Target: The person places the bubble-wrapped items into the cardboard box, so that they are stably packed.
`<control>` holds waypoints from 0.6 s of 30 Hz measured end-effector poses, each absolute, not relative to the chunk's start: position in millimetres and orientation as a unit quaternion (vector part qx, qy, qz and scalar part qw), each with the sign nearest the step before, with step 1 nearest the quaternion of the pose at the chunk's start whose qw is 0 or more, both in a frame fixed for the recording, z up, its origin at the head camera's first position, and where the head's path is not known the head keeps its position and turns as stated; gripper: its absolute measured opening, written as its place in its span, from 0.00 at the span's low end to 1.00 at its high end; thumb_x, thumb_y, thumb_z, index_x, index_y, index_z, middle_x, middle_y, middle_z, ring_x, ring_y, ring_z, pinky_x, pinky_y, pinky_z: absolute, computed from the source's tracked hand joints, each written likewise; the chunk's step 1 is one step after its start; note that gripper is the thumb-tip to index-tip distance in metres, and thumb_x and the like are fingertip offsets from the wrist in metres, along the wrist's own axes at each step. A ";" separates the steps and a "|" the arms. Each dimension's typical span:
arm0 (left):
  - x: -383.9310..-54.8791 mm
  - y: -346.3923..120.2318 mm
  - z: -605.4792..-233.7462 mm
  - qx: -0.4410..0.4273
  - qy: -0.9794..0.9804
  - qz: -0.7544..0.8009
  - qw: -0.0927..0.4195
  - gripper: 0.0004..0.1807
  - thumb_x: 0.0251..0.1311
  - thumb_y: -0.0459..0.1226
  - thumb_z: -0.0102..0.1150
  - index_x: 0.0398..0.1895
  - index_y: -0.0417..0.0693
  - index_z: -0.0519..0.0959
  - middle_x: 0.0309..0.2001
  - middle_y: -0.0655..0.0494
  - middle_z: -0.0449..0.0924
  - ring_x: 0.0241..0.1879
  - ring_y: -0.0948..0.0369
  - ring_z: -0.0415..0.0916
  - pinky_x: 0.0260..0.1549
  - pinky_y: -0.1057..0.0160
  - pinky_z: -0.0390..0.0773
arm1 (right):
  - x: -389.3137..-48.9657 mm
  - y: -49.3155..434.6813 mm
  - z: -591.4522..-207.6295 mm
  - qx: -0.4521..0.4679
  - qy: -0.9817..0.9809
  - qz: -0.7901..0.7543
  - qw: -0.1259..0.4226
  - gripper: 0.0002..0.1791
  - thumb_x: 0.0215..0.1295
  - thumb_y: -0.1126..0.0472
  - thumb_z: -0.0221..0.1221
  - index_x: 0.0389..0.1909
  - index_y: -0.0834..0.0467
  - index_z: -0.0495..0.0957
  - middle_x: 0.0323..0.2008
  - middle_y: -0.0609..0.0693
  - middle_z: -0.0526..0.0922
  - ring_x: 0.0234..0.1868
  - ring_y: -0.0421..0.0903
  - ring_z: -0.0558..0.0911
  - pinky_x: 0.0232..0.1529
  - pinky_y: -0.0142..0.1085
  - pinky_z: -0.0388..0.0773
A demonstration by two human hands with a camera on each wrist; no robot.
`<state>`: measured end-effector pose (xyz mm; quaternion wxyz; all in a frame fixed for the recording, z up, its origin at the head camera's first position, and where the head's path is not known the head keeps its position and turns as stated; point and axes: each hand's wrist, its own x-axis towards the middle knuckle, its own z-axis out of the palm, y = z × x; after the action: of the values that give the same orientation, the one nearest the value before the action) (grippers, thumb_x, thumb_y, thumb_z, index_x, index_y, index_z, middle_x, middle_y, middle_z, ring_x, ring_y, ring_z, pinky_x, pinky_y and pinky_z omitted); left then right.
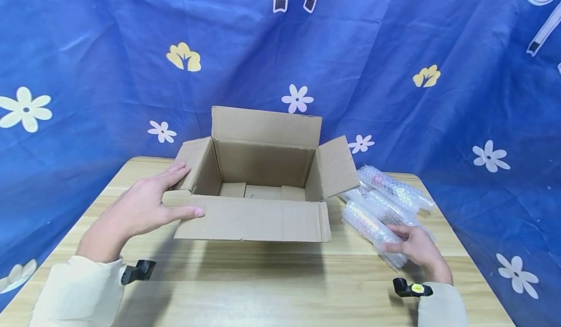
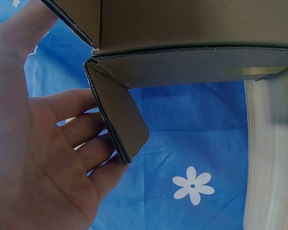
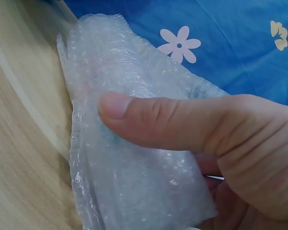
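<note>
A brown cardboard box [image 1: 263, 171] stands on the table with its top flaps folded outward, and its bottom shows inside. My left hand [image 1: 144, 203] is at its left front corner, the fingers against the left flap [image 2: 117, 110] and the thumb touching the front flap [image 1: 263, 220]. Right of the box lie several bubble-wrapped packages [image 1: 396, 193]. With my right hand [image 1: 418, 249] I grip the front end of the nearest package [image 3: 129, 177]. In the right wrist view the thumb presses across the bubble wrap, while the other fingers are mostly hidden behind it.
The light wooden table [image 1: 280, 288] has its back edge by a blue cloth [image 1: 245, 49] printed with flowers, which also hangs along both sides. The right flap [image 1: 337, 166] of the box reaches over the packages' left edge.
</note>
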<state>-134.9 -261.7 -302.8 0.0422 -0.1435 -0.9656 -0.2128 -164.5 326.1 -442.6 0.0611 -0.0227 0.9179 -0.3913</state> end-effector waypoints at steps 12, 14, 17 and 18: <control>-133.9 -261.7 -302.8 -0.149 -0.965 -0.213 0.045 0.61 0.49 0.67 0.68 0.76 0.37 0.58 0.75 0.36 0.52 0.68 0.32 0.56 0.60 0.31 0.61 | -166.2 325.2 -435.2 -0.021 0.935 -0.353 0.033 0.28 0.53 0.54 0.75 0.53 0.62 0.84 0.52 0.60 0.84 0.55 0.58 0.78 0.48 0.44 0.76; -133.9 -261.8 -303.0 -0.147 -0.965 -0.211 0.045 0.61 0.49 0.67 0.68 0.76 0.37 0.59 0.75 0.35 0.53 0.69 0.33 0.56 0.61 0.31 0.61 | -165.3 325.0 -433.2 -0.021 0.934 -0.355 0.031 0.27 0.54 0.54 0.75 0.53 0.62 0.84 0.53 0.60 0.83 0.56 0.58 0.78 0.50 0.44 0.76; -133.6 -261.9 -303.3 -0.146 -0.966 -0.211 0.045 0.61 0.48 0.67 0.68 0.76 0.37 0.59 0.75 0.35 0.54 0.69 0.34 0.56 0.62 0.32 0.61 | -164.8 325.5 -426.9 -0.027 0.934 -0.355 0.022 0.26 0.56 0.54 0.74 0.54 0.62 0.84 0.54 0.60 0.83 0.58 0.60 0.77 0.50 0.43 0.77; -133.5 -261.9 -303.3 -0.147 -0.965 -0.212 0.045 0.61 0.48 0.67 0.68 0.76 0.36 0.59 0.74 0.35 0.54 0.69 0.34 0.56 0.62 0.32 0.61 | -164.7 325.7 -424.4 -0.032 0.934 -0.354 0.015 0.26 0.57 0.54 0.73 0.54 0.62 0.84 0.54 0.61 0.83 0.58 0.60 0.77 0.49 0.41 0.77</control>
<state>-133.5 -261.9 -303.3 0.0451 -0.1469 -0.9652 -0.2117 -164.7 325.7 -424.4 0.0154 -0.0325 0.9344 -0.3543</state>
